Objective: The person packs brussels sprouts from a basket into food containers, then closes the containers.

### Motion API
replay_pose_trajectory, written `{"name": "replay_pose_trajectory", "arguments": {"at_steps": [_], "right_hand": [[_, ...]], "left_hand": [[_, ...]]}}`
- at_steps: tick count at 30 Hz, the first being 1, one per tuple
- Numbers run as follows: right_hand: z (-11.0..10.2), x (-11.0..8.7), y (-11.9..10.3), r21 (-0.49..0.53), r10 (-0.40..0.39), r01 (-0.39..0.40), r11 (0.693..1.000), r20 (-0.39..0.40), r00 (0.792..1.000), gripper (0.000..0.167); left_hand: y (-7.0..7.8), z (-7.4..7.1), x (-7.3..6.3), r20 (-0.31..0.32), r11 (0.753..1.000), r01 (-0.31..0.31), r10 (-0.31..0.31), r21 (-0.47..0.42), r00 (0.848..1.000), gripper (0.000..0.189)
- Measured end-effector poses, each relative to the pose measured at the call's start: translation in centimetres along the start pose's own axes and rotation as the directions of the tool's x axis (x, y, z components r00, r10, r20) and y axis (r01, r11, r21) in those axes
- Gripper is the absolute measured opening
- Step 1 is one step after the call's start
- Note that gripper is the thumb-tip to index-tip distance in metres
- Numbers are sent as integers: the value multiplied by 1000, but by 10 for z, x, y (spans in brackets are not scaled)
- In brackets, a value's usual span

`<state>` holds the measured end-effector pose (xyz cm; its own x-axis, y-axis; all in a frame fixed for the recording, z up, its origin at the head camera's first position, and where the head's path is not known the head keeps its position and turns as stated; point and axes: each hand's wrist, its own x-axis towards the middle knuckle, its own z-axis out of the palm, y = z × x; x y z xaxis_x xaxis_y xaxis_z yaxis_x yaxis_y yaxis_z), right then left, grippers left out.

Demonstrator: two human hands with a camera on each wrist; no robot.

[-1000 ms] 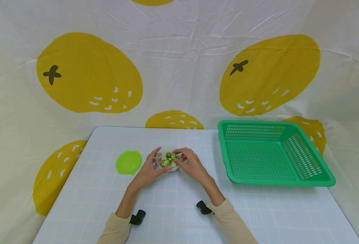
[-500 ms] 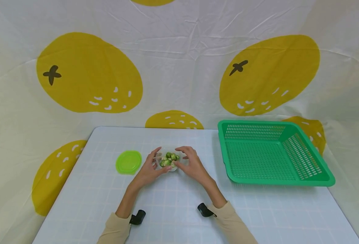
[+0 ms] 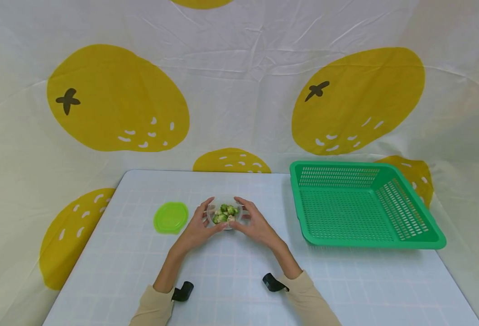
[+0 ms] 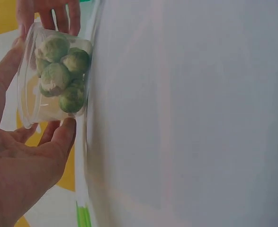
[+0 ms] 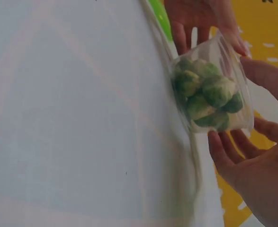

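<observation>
A round clear plastic container (image 4: 46, 113) filled with several Brussels sprouts (image 3: 225, 212) stands upright on the table. My left hand (image 3: 198, 231) holds its left side, fingers curved around the wall and thumb along the near rim. From the right, my right hand (image 3: 259, 226) grips the opposite side the same way, and the two thumbs come close together at the front. The right wrist view shows the sprouts (image 5: 210, 92) through the wall, with fingertips against the container's side. To the left of the container lies a flat lime-green lid (image 3: 171, 218).
A large green perforated basket (image 3: 374, 244) stands at the right of the white table (image 3: 227, 290). Behind the table hangs a pale cloth (image 3: 239, 99) printed with yellow fruit. Black wrist cameras jut inward from both sleeves.
My right fingers have moved off the sprouts and spread around the container's right side, with the thumb now at its near rim. The left hand keeps its hold; lid and basket stay put.
</observation>
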<state>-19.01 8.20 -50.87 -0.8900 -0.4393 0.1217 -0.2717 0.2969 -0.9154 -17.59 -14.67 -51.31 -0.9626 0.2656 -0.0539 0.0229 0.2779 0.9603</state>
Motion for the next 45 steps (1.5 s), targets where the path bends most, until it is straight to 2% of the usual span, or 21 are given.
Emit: {"name": "replay_pose_trajectory", "arguments": {"at_steps": [11,15,19,30,36,39,45], "right_hand": [[-1,3,2,12,45,-45,999,29,999,89],[0,4,2,-5,60,-60,998,23,998,94],[0,4,0,-6,72,-72,997,13,997,95],[-2,5,-7,4,87,-87,996,12,996,93],[-2,5,-13,4,89,-89,996,16,996,91],[-1,5,-13,-1,94,-94,996,15,995,91],[-2,7,-6,-15,111,-111,994,5,994,94]], "left_hand": [[-2,-1,2,-5,1000,6,-6,11,1000,98],[-4,-2,2,22,1000,2,-2,13,1000,100],[-4,-5,2,29,999,5,-6,47,1000,92],[-2,-10,2,-15,997,65,-64,49,998,78],[-2,-14,-3,-45,991,101,-97,92,994,71],[-2,-17,-7,-61,990,89,-83,106,995,64],[-5,-25,-14,-85,994,24,-15,108,996,53]]}}
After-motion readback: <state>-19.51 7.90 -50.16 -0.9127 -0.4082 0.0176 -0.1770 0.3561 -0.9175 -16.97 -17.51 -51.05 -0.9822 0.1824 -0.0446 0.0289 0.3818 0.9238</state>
